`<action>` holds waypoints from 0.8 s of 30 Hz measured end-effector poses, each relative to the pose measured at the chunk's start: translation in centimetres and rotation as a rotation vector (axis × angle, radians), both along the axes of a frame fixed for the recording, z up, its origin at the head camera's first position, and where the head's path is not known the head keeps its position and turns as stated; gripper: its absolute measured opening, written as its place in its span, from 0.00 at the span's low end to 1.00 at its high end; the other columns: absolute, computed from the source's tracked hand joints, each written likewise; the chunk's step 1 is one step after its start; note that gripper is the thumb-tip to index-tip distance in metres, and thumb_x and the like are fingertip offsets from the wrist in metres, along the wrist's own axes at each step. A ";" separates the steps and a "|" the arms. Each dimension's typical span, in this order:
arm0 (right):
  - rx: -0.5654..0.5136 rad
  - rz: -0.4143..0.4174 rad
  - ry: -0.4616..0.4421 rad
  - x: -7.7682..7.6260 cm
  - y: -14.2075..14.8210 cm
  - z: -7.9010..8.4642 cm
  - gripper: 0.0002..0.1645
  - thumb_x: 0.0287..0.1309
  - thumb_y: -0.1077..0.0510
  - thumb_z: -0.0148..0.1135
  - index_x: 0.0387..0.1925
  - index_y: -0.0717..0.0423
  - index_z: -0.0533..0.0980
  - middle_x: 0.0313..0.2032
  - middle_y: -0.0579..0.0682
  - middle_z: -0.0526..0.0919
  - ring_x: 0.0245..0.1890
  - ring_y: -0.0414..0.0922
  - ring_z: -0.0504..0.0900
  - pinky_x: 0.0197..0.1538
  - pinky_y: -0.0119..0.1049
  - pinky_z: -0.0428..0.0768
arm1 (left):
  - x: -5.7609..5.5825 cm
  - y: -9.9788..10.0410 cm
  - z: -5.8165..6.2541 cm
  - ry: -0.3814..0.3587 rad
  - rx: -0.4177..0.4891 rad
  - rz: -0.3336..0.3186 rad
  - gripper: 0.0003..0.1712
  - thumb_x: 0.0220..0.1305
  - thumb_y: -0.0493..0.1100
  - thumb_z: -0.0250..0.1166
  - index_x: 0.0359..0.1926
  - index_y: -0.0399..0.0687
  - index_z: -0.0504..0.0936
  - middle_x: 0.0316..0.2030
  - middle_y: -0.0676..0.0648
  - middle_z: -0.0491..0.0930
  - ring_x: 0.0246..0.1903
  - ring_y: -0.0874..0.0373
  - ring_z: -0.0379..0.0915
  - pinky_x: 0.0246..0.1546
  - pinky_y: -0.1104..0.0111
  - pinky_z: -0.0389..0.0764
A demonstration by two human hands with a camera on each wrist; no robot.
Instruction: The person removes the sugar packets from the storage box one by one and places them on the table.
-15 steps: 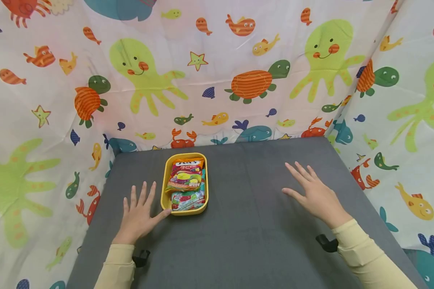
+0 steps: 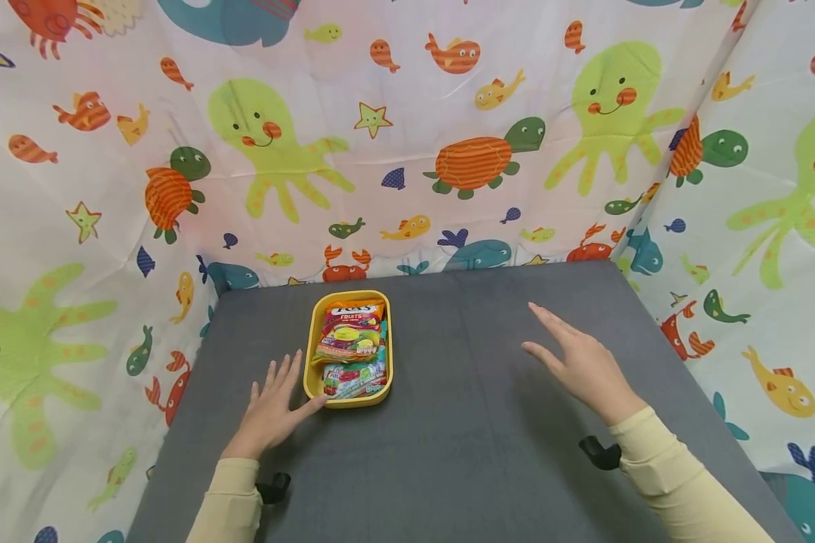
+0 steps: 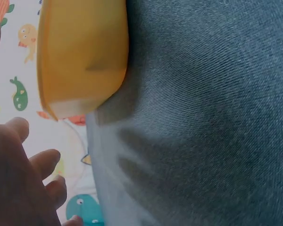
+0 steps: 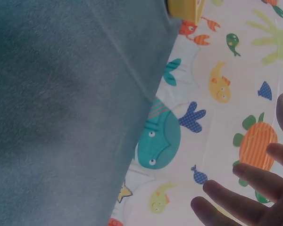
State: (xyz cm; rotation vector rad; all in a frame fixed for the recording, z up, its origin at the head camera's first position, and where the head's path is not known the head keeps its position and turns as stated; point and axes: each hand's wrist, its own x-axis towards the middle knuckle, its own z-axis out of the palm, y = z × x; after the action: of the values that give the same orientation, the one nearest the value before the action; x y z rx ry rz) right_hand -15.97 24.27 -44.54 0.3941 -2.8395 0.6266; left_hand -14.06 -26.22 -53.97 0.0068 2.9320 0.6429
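A yellow plastic tub (image 2: 353, 403) stands left of the middle of the grey surface, holding several candy packets. A red and orange packet (image 2: 355, 309) marked "FOX'S FRUITS" lies at its far end. Over it lies a fruit-printed packet (image 2: 346, 343), and a green and red packet (image 2: 355, 379) is at the near end. My left hand (image 2: 266, 418) is beside the tub's near left corner with fingers extended; the head view does not settle whether the thumb touches the rim. My right hand (image 2: 592, 371) hovers over the right of the surface, fingers straight, holding nothing.
The grey cloth-covered surface (image 2: 448, 452) is bordered by a white curtain (image 2: 407, 90) printed with sea animals at the back and both sides. Black straps (image 2: 599, 452) hang under both wrists.
My left hand has shifted slightly right and turned, its fingers closer together. My right hand has moved a little left and turned more edge-on. The tub stays in place.
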 end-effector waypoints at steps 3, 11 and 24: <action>-0.022 0.017 0.012 -0.2 -0.4 0.1 0.42 0.57 0.34 0.58 0.71 0.39 0.59 0.66 0.51 0.69 0.61 0.54 0.73 0.58 0.57 0.75 | -0.1 0.1 -0.4 -0.023 0.029 0.005 0.57 0.55 0.77 0.51 0.75 0.65 0.32 0.75 0.44 0.40 0.74 0.40 0.31 0.67 0.33 0.38; -0.100 0.043 0.068 -0.6 -1.7 0.5 0.35 0.57 0.39 0.62 0.59 0.57 0.74 0.49 0.59 0.83 0.44 0.54 0.84 0.48 0.54 0.82 | -0.1 0.2 -0.7 -0.166 0.129 0.078 0.63 0.50 0.81 0.52 0.74 0.65 0.27 0.75 0.41 0.34 0.71 0.30 0.31 0.61 0.29 0.44; -0.143 0.050 0.030 -1.4 -3.4 0.4 0.29 0.57 0.44 0.64 0.53 0.60 0.78 0.43 0.57 0.86 0.39 0.50 0.86 0.43 0.49 0.85 | -0.1 0.9 -1.7 -0.130 0.251 0.048 0.69 0.43 0.77 0.64 0.72 0.70 0.25 0.75 0.44 0.38 0.73 0.38 0.34 0.68 0.36 0.44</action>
State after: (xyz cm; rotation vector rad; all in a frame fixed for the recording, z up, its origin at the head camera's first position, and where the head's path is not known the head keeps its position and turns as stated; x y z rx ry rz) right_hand -17.36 20.83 -44.13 0.4463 -2.7427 0.8208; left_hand -14.17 -25.33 -55.66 -0.0759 2.7155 0.9759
